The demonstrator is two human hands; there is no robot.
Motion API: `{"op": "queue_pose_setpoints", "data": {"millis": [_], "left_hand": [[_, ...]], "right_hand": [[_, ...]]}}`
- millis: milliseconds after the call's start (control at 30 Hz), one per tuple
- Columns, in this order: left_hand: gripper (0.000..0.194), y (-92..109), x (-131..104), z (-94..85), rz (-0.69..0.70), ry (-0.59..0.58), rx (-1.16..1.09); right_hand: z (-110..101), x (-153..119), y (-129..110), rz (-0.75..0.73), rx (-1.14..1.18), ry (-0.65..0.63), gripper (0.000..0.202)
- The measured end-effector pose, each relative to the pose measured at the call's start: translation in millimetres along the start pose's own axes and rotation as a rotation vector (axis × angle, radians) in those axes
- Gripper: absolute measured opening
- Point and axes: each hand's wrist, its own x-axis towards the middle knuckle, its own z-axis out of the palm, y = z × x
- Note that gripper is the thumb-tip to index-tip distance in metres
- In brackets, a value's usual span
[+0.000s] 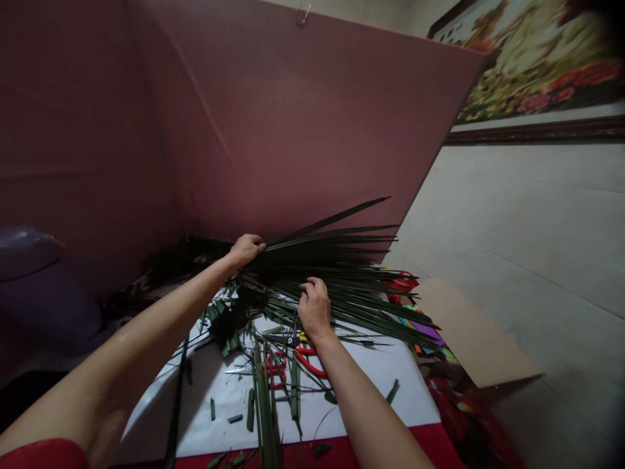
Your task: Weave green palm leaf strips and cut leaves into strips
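A big fan of dark green palm leaf spreads to the right, its long narrow leaflets apart at the tips. My left hand is closed on the leaf near its gathered end. Lower down, my right hand has bent fingers closed among the leaflets; just what they pinch is partly hidden. Below my right wrist lie red-handled pruning shears with some yellow. Beside them, scissors with red handles are partly covered by leaf strips. Cut leaf strips hang over the table's front edge.
Leaf scraps litter the white table cover, above red cloth. A pink panel stands behind. Cardboard and colourful packages are at the right. A purple, bulky object sits left; a framed picture hangs upper right.
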Motion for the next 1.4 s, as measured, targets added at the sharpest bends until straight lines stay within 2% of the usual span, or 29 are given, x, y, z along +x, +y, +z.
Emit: {"op": "queue_pose_setpoints", "data": {"millis": [200,500,833,1033,1400], "left_hand": [[0.025,13,5,-7.1,-0.007,0.024,-0.07],[0.026,35,3,-23.9,-0.031,0.08,-0.35],[0.027,54,-7,-28.3,-0.062,0.044,-0.584],[0.024,61,-8,-30.1,-0.118,0.047,-0.645],[0.024,73,-7,-33.2,-0.052,0.068,-0.665]], "right_hand": [[0,0,0,-0.001,-0.011,-0.003,0.026],[0,0,1,-0.003,-0.014,-0.013,0.026],[-1,1,0,0.023,-0.088,-0.047,0.025],[1,1,1,0.034,-0.087,-0.047,0.024],[4,1,4,0.035,-0.069,-0.03,0.028]]}}
